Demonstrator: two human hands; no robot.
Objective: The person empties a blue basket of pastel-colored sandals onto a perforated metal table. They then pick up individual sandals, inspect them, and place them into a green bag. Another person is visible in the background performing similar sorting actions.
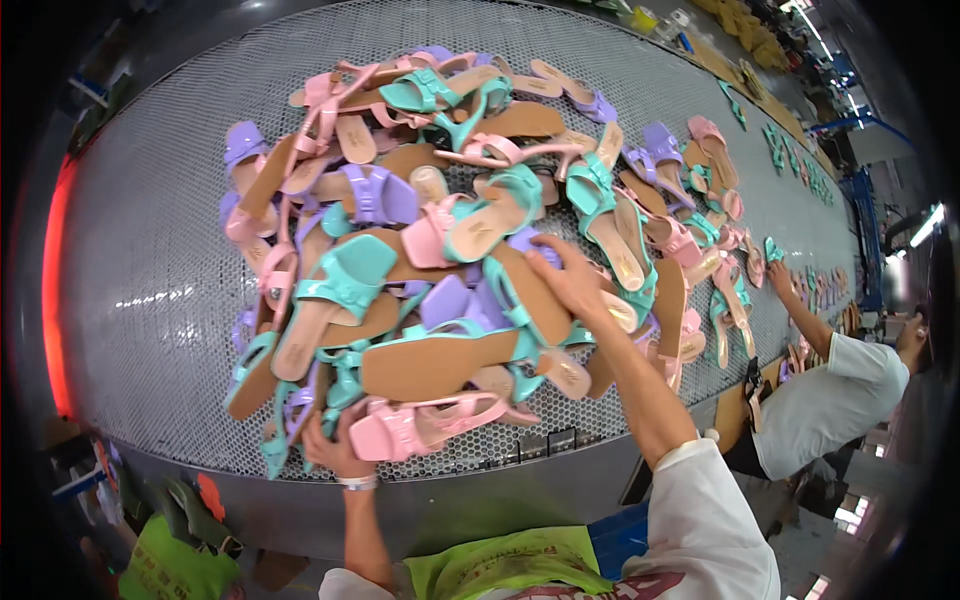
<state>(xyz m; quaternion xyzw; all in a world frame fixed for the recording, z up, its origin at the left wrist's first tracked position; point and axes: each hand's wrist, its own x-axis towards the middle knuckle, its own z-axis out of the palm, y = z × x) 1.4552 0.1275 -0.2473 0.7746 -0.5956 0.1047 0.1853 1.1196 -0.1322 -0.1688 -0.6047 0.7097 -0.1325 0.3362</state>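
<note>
A big pile of flat sandals in pink, teal and purple with tan soles lies on a grey mesh conveyor belt. My left hand is at the near edge of the pile, fingers against a pink sandal and the teal straps beside it. My right hand reaches into the middle of the heap, fingers spread over a teal sandal and a purple one; whether it grips them I cannot tell.
A person in a white shirt stands at the right, one hand on sandals further down the belt. More sandals run along the belt's far right. A red strip edges the left end. Green fabric lies below.
</note>
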